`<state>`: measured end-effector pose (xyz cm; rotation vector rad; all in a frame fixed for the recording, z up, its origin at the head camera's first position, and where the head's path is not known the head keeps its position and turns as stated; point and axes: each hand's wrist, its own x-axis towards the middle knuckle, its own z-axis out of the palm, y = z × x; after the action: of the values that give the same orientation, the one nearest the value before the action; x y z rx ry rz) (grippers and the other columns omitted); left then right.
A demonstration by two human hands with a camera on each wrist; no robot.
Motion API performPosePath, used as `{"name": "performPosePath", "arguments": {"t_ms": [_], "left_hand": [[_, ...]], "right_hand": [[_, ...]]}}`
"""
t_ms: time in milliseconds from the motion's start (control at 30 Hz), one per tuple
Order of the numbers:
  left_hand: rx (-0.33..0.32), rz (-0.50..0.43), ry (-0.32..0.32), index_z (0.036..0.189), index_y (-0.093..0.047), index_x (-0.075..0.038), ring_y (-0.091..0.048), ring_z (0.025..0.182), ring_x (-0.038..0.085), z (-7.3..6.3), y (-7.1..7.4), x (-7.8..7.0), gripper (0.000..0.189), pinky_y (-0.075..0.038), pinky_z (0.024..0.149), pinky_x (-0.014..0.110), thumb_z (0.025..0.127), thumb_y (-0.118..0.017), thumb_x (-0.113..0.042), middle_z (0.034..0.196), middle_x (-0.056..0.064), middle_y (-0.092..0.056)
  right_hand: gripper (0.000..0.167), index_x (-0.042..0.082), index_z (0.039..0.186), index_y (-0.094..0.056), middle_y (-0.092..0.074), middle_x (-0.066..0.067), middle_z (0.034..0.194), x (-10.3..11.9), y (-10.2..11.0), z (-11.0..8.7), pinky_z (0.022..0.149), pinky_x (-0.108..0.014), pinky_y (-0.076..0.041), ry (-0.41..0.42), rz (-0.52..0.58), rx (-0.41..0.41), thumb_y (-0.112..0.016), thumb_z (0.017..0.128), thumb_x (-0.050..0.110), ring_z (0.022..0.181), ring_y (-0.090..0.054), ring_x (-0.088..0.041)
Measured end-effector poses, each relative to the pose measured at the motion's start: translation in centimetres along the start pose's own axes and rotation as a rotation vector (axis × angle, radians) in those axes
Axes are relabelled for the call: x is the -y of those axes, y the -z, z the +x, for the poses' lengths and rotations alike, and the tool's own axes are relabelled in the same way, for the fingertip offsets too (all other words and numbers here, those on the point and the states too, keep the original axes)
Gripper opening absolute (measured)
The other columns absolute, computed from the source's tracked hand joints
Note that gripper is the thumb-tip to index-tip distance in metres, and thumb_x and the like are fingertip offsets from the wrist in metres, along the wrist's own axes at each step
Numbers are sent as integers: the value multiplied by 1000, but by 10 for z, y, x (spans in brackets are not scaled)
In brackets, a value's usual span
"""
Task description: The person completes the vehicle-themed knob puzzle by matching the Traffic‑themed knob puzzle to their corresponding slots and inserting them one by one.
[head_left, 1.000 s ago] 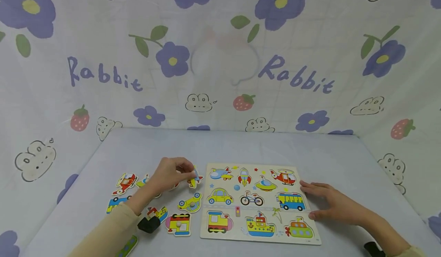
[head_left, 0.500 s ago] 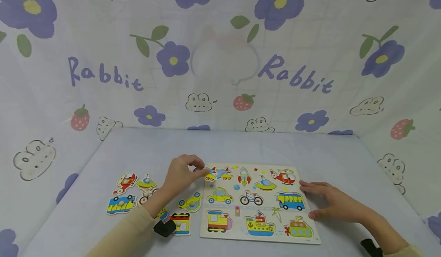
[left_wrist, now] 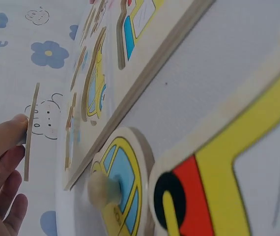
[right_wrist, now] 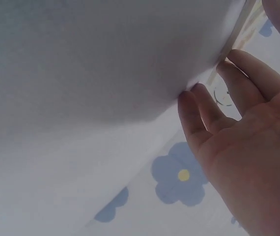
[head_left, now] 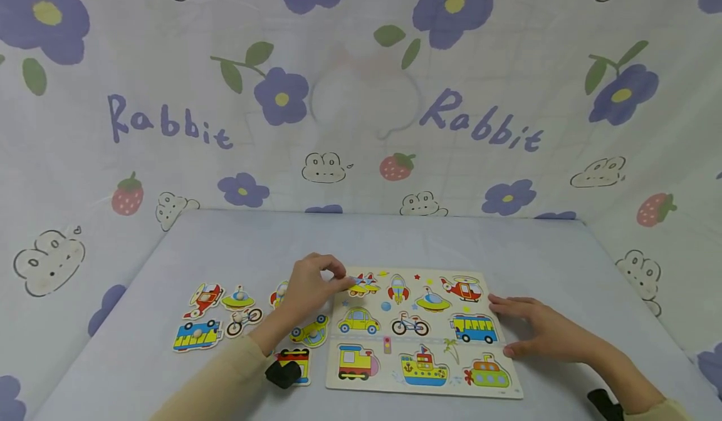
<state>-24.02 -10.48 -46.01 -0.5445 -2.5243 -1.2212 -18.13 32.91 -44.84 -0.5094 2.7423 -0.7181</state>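
While a printed cloth (head_left: 361,139) stood along the far edge of the tabletop (head_left: 451,242), the puzzle board (head_left: 388,380) lay flat, to the right of the loose pieces. At the board's right edge was the right hand (head_left: 549,333), its grip wide: the fingers were nearly straight, touching this edge and holding nothing. The left hand (head_left: 313,283) was above the board's far left corner, and its grip was narrow.

Toward the left edge of the tabletop lay the bus piece (head_left: 197,336); the train piece (head_left: 303,356), partly hidden by a wrist camera (head_left: 284,374), was near the board. Farther back than the bus lay the helicopter piece (head_left: 205,300), and just beside the board's left edge was the car piece (head_left: 310,332). Between these were the bicycle piece (head_left: 244,322), the saucer piece (head_left: 238,298) and the rocket piece (head_left: 277,297), this last half covered. The airplane piece (left_wrist: 29,155) was pinched in the left grip, edge-on and apart from the board. Smallest was the wooden knob (left_wrist: 100,191) on the car piece.
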Motion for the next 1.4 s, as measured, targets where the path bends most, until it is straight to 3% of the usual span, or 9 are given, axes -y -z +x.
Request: {"name": "performPosePath", "arguments": {"t_ms": [267,533,767,1033,1400], "left_hand": [[-7,0,68,78,-67,-22,-55,85,20,3,-13,4,20,-43,81,37,78,-86,-30,75,-15,-61],[-33,19,77,76,-67,-21,-51,77,14,6,-27,10,21,-41,75,35,77,-86,-30,72,-15,-61],[8,18,85,78,-66,-20,-57,74,9,10,-38,8,23,-47,74,32,77,-86,-31,73,-14,-61],[29,37,91,79,-65,-18,-59,70,6,9,-37,4,23,-49,70,31,78,-85,-29,72,-13,-61],[34,35,134,78,-65,-18,-57,67,8,11,-36,1,24,-49,67,29,79,-85,-29,70,-12,-61]], "right_hand": [[83,9,140,-56,-43,-7,150,12,1,1,101,-64,-32,10,4,14,-88,69,39,136,-33,-43],[84,10,139,-57,-46,-8,148,14,-1,0,100,-64,-33,-38,-7,27,-89,68,38,135,-35,-44],[85,11,141,-55,-48,-10,146,11,-3,-1,98,-65,-35,-42,-12,9,-89,67,38,134,-35,-45],[89,9,140,-55,-42,-8,150,9,-5,-2,102,-65,-28,-44,49,-9,-89,65,43,137,-31,-43],[90,8,140,-55,-43,-9,150,5,-1,-3,103,-65,-27,-36,24,-16,-88,66,48,137,-31,-43]]}}
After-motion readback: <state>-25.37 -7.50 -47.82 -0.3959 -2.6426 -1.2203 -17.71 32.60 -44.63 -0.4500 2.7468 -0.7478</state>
